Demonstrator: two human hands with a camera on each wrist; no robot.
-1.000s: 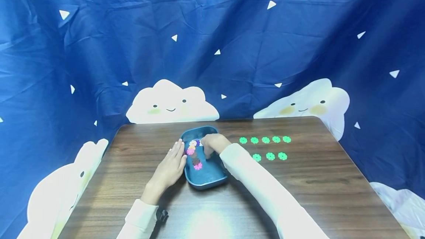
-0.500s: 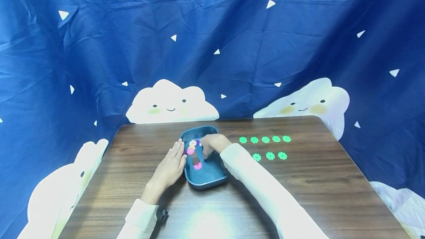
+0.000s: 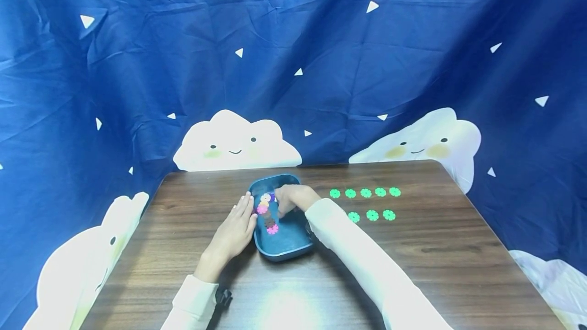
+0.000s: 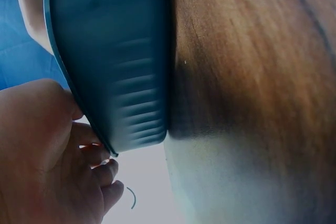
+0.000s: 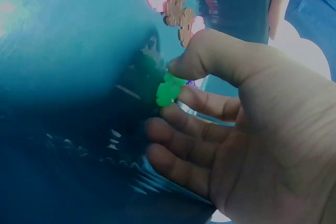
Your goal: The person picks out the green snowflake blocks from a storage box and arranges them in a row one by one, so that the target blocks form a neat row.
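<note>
Inside the dark teal plastic tray [image 3: 286,253], my right hand [image 3: 295,198] reaches down from the right. Its thumb and forefinger pinch a green flower-shaped disc [image 5: 170,89], seen in the right wrist view; the other fingers curl loosely below. My left hand [image 3: 234,228] lies along the tray's left rim with straight fingers, touching it. In the left wrist view, this hand's fingers meet the rim at the tray's ribbed side. Pink flower discs [image 3: 272,229], brown discs [image 3: 269,222] and a few pale and purple ones lie along the tray's left half.
Two rows of green flower discs [image 3: 366,193] lie on the wooden table [image 3: 440,258] right of the tray; the right sleeve [image 3: 362,253] partly covers the nearer row. A blue cloud-printed curtain [image 3: 293,65] hangs behind the table.
My right hand's fingers have shifted slightly left inside the tray. The left hand stays at the rim, and the discs on the table keep their places.
</note>
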